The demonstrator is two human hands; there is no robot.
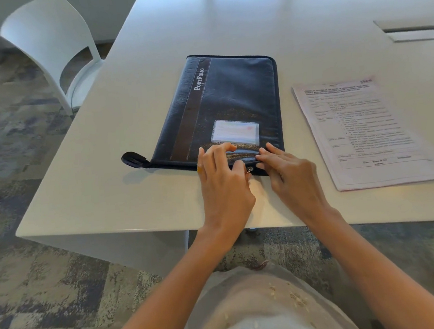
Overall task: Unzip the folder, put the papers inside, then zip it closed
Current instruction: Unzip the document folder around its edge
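1. A dark blue leather folder (230,96) marked "PortFolio" lies flat and closed on the white tabletop (223,18), set at a slight angle, its short near edge close to the seated person
2. A clear window (235,133) with a pale card inside sits on the cover toward the near end, and a dark strap tab (134,159) sticks out from the near left corner
3. The left hand (223,185) rests on the folder's near edge with bent fingers, their tips pressing on the cover just below the window
4. A small metal zipper pull (249,170) shows at the near edge, right beside the left hand's forefinger; I cannot tell whether that hand is pinching it
5. The right hand (291,175) grips the folder's near right corner, fingers curled over the edge, just right of the pull
6. The papers (361,134), a printed stack with a form on top, lie on the tabletop to the right of the folder, apart from it and outside it
7. A white chair (51,47) stands at the far left beside the tabletop, on patterned grey carpet (34,261)
8. A long cable slot (415,29) is set into the tabletop at the far right
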